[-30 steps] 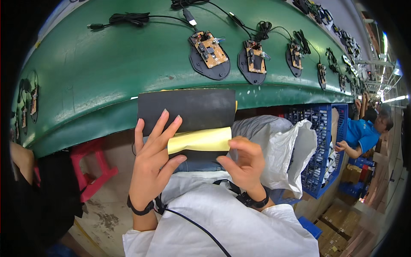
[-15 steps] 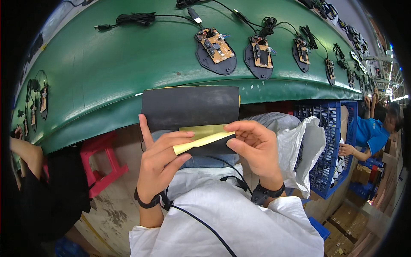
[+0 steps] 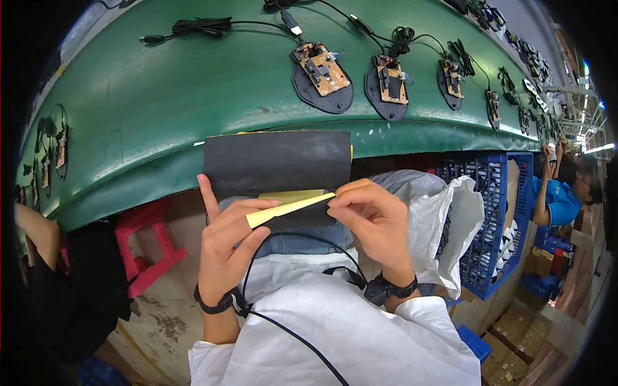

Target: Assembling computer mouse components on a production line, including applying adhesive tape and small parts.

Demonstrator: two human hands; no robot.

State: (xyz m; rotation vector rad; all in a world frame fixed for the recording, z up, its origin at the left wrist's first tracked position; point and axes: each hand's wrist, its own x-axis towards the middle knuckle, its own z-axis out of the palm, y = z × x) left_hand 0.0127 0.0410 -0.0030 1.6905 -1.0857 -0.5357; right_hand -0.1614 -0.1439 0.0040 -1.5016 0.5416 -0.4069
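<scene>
A folded black sheet (image 3: 277,161) with yellow backing paper (image 3: 290,209) is held over my lap at the bench edge. My left hand (image 3: 226,237) grips its left side, thumb in front and one finger raised along the edge. At the right end, the thumb and fingertips of my right hand (image 3: 373,215) pinch the corner of the yellow paper, which turns up as a slanting strip across the lower black part. Exactly how the layers are joined behind my fingers is hidden.
On the green bench (image 3: 161,90) lie several open mouse bases with circuit boards (image 3: 325,71) and coiled cables (image 3: 203,26). A pink stool (image 3: 151,248) stands at left. At right are a white bag (image 3: 460,225), a blue crate (image 3: 483,264) and a person in blue (image 3: 557,199).
My right hand has drawn the yellow strip's right end up to a narrower point. Both hands and the sheet sit slightly farther left in view.
</scene>
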